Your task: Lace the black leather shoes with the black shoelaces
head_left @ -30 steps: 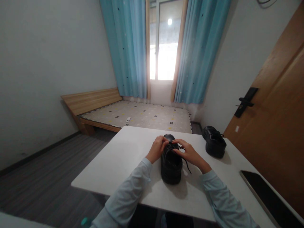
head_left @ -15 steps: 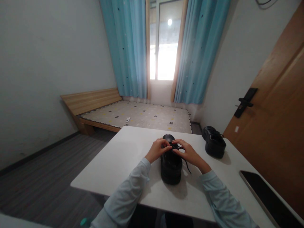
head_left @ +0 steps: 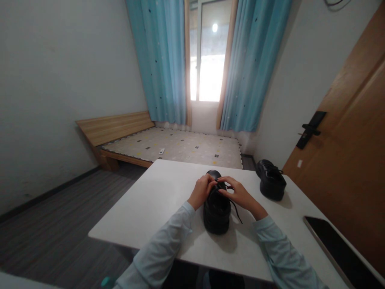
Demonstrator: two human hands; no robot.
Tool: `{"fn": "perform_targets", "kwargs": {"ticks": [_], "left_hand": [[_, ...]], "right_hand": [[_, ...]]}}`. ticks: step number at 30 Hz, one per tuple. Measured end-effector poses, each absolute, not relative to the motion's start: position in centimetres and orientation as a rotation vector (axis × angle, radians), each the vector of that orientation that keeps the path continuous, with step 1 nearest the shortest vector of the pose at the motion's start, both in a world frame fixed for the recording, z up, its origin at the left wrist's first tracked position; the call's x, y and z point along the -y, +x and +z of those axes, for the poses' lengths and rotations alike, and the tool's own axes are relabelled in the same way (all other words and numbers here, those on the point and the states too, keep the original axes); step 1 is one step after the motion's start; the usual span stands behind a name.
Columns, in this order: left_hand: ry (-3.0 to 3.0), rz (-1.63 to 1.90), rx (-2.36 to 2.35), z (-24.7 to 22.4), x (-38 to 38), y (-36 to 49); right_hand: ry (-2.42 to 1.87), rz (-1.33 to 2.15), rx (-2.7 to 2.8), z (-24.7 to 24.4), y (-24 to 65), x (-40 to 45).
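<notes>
A black shoe (head_left: 216, 216) stands on the white table in front of me, heel toward me and toe toward the window. My left hand (head_left: 203, 189) is at the laced front of the shoe, its thumb and fingers pinched together on the shoelace. From the other side my right hand (head_left: 237, 192) reaches in, thumb and fingertips curled closed at the lacing. A loose end of the black shoelace (head_left: 237, 212) hangs down to the right of the shoe. The fingers partly hide the lacing, so its exact shape is unclear.
A second black shoe (head_left: 271, 180) stands at the table's far right. Near the right edge of the white table (head_left: 135, 212) lies a dark phone-like device (head_left: 339, 249). Beyond are a bed (head_left: 180, 146) with a small white remote (head_left: 161, 151) and a wooden door (head_left: 339, 132).
My left hand has shifted slightly right, its fingers drawn closer together at the lacing. The right hand and both shoes stay about where they were.
</notes>
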State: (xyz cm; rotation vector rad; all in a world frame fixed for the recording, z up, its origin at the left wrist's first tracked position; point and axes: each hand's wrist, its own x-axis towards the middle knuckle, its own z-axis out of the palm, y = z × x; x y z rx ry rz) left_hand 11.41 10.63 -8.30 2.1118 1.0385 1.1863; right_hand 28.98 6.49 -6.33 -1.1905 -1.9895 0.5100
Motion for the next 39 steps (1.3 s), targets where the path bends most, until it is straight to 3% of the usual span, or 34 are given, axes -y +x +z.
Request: {"fn": "perform_targets", "kwargs": {"ticks": [26,39], "left_hand": [[1.620,0.939,-0.615,-7.4,-10.5,10.5],[1.534,1.088,-0.588,-7.9,-11.2,10.5]], "right_hand": [[-1.167,0.576,2.020,-6.8,29.3,-6.9],[-1.168,0.599,2.007,-6.8,29.4,-6.7]]}}
